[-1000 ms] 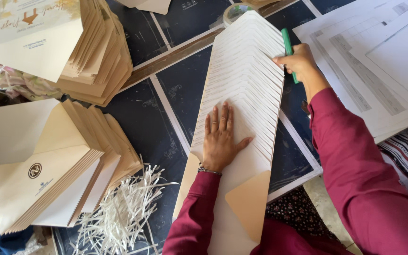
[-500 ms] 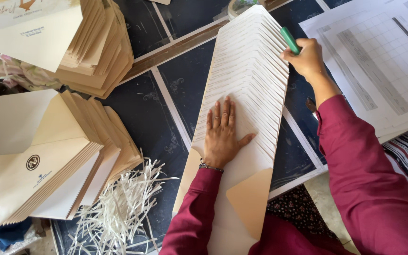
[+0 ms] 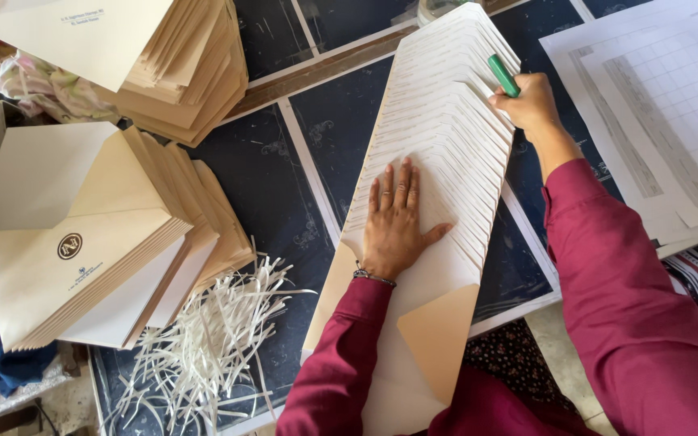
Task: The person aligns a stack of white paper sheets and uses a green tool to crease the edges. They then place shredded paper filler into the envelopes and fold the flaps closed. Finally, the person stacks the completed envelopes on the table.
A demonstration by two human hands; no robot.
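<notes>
A long fanned row of cream envelopes [image 3: 438, 121] lies overlapped on the dark table, open flaps showing. My left hand [image 3: 393, 220] presses flat on the middle of the row, fingers spread. My right hand [image 3: 531, 105] is at the row's right edge near the far end, closed around a green stick-shaped tool [image 3: 503, 75]. The nearest envelope's tan flap [image 3: 438, 339] points toward me. Both arms wear dark red sleeves.
A stack of cream envelopes [image 3: 74, 234] sits at left, another pile [image 3: 171, 64] at the top left. Loose white paper strips [image 3: 212, 339] lie in front. Large printed sheets [image 3: 664, 105] cover the right side. A wooden strip [image 3: 317, 73] crosses the table.
My right hand with the green tool has slid a little down along the right edge of the row. My left hand stays pressed in place.
</notes>
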